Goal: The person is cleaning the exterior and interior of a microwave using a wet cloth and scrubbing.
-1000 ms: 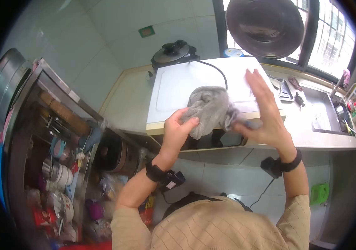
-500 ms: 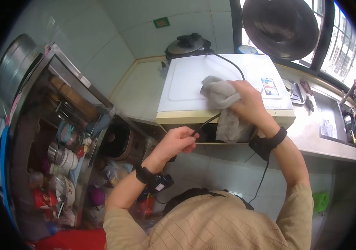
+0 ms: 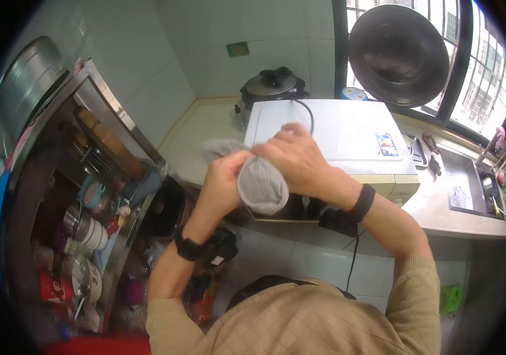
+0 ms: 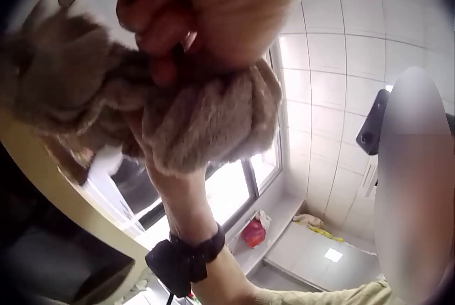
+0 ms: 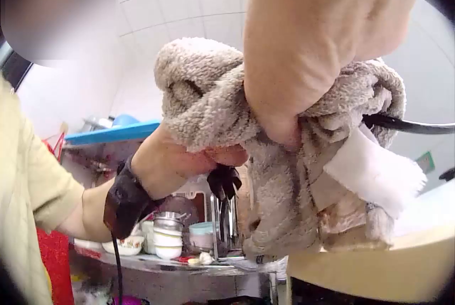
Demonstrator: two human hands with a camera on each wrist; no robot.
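Room: tiled kitchen, counter (image 3: pixel 205 133) running along wall and window, sink (image 3: pixel 469 189) at its right end.
Counter: white microwave (image 3: pixel 347 130), pressure cooker (image 3: pixel 273 86) behind it, black cord (image 3: pixel 307 111) across its top.
Window: wok (image 3: pixel 398 53) hanging.
Grey towel (image 3: pixel 262 186): bunched, held up before the microwave's front left corner.
Left hand (image 3: pixel 220 177): fingers curled round the towel's left side.
Right hand (image 3: pixel 291 157): fingers folded over its top, clutching it.
Left side: metal rack (image 3: pixel 117 112) of bowls.

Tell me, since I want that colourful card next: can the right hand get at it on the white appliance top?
Probably yes: the white top between the right hand and the colourful card looks bare. But that hand grips the grey towel, with the left hand.
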